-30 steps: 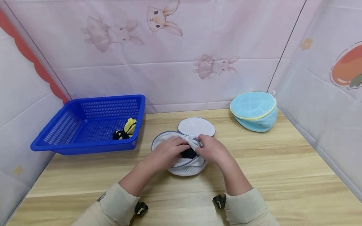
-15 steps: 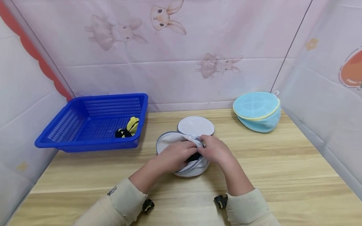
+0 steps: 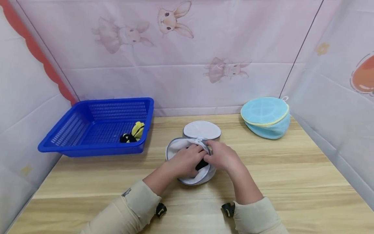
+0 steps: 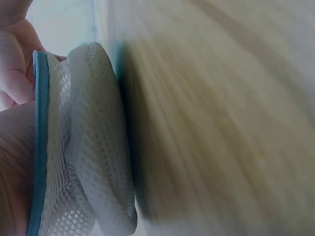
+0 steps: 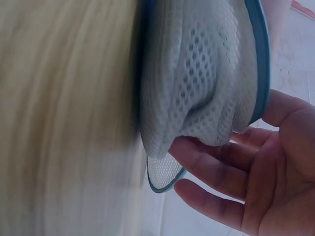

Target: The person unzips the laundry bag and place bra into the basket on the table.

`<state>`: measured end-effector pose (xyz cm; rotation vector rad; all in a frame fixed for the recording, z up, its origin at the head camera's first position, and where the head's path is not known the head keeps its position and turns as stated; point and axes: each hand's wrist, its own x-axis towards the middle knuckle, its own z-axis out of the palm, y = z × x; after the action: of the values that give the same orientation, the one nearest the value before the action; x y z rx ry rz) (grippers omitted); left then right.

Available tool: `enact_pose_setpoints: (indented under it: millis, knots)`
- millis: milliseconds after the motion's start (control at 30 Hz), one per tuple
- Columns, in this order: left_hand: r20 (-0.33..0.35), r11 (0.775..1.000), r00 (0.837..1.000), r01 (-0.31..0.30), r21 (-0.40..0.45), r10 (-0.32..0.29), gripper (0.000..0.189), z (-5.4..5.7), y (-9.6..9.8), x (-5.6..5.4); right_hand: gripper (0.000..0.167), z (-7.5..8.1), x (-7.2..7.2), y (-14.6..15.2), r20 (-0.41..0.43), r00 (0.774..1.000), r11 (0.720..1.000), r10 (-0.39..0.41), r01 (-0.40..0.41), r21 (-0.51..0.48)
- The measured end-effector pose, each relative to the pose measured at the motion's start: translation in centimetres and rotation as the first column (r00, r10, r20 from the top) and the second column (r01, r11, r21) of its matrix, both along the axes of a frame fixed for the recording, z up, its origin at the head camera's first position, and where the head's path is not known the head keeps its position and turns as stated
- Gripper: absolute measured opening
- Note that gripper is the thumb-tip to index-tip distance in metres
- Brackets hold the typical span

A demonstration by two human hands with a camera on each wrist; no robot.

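A white mesh laundry bag [image 3: 175, 146] with a grey-blue edge stands unzipped on the table, its round lid [image 3: 202, 130] folded away to the back. My left hand [image 3: 187, 161] reaches into the opening, its fingertips hidden inside. A black cloth-like item [image 3: 202, 164] shows in there, partly covered by that hand; whether the hand grips it I cannot tell. At the right side of the bag, my right hand [image 3: 222, 156] pinches the rim between thumb and fingers. In the right wrist view, fingers [image 5: 211, 172] lie against the mesh wall from outside.
A blue plastic basket [image 3: 90, 150] stands at the back left, with a yellow and black bundle [image 3: 135, 131] inside. On the back right sits a zipped light-blue mesh bag [image 3: 266, 112] with yellow trim. Printed cloth walls [image 3: 181, 86] enclose the wooden table [image 3: 280, 182].
My left hand has moved right and deeper into the white mesh bag, and the bag's left rim has come inward with it. The right hand keeps its place at the rim.
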<state>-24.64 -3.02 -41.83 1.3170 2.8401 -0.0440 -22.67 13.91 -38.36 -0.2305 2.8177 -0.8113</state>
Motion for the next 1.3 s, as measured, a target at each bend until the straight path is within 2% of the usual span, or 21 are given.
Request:
enact_pose_setpoints:
  millis: [133, 333, 467, 667, 800, 867, 933, 967, 1000, 1033, 1100, 1200, 1233, 1267, 1300]
  knots:
    - [0.003, 0.999, 1.000, -0.018, 0.045, 0.017, 0.062, -0.4, -0.2, -0.2, 0.056, -0.1, -0.1, -0.4, 0.009, 1.000, 1.000, -0.012, 0.012, 0.020]
    - [0.077, 0.991, 0.994, -0.081, 0.110, 0.073, 0.056, -0.8, -0.3, -0.5, 0.051, -0.2, -0.2, -0.4, -0.002, 1.000, 1.000, -0.011, 0.011, 0.012]
    - [0.122, 0.985, 0.986, -0.131, 0.116, 0.117, 0.053, -0.8, -0.1, -0.6, 0.046, -0.2, -0.3, -0.3, 0.010, 1.000, 1.000, -0.010, 0.010, 0.003]
    - [0.149, 0.976, 0.978, -0.168, 0.138, 0.148, 0.047, -0.8, -0.3, -0.4, 0.045, -0.9, 0.0, 0.0, 0.036, 0.998, 0.998, -0.049, 0.050, -0.032]
    - [0.134, 0.957, 0.974, -0.209, 0.200, 0.185, 0.054, -0.1, -0.9, -0.6, 0.046, -1.2, 0.2, 0.4, 0.016, 0.996, 0.995, -0.085, 0.086, -0.058]
    - [0.120, 0.935, 0.971, -0.233, 0.266, 0.208, 0.058, 0.6, -1.4, -0.9, 0.046, -1.1, 0.1, 0.5, -0.002, 0.994, 0.992, -0.105, 0.105, -0.066]
    - [0.124, 0.898, 0.964, -0.263, 0.354, 0.234, 0.057, 1.3, -1.9, -1.2, 0.046, -0.9, -0.1, 0.6, -0.020, 0.993, 0.991, -0.114, 0.112, -0.066]
    - [0.130, 0.871, 0.958, -0.285, 0.400, 0.254, 0.055, 1.6, -2.1, -1.4, 0.046, -0.8, -0.2, 0.6, -0.023, 0.993, 0.991, -0.115, 0.113, -0.066]
    - [0.154, 0.835, 0.949, -0.317, 0.449, 0.277, 0.052, 1.9, -2.4, -1.5, 0.046, -0.7, -0.2, 0.6, -0.026, 0.993, 0.991, -0.115, 0.113, -0.067]
    - [0.201, 0.787, 0.935, -0.356, 0.504, 0.293, 0.049, 2.2, -2.6, -1.6, 0.045, -0.7, -0.4, 0.6, -0.030, 0.993, 0.991, -0.116, 0.113, -0.065]
    - [0.324, 0.668, 0.898, -0.438, 0.601, 0.297, 0.045, 2.7, -3.0, -1.8, 0.044, -0.5, -0.5, 0.6, -0.030, 0.993, 0.992, -0.113, 0.111, -0.062]
    - [0.491, 0.483, 0.837, -0.543, 0.687, 0.242, 0.042, 3.5, -3.5, -1.8, 0.042, -0.5, -0.5, 0.5, -0.017, 0.993, 0.991, -0.120, 0.119, -0.068]
    - [0.522, 0.439, 0.825, -0.560, 0.703, 0.216, 0.043, 3.8, -3.6, -1.8, 0.041, -0.5, -0.5, 0.5, -0.012, 0.992, 0.990, -0.123, 0.122, -0.069]
    - [0.538, 0.410, 0.820, -0.566, 0.715, 0.194, 0.044, 4.0, -3.7, -1.8, 0.041, -0.5, -0.5, 0.5, -0.007, 0.992, 0.990, -0.125, 0.124, -0.071]
    - [0.546, 0.390, 0.818, -0.570, 0.723, 0.184, 0.045, 4.3, -3.8, -1.7, 0.041, -0.4, -0.5, 0.4, -0.004, 0.992, 0.990, -0.124, 0.123, -0.071]
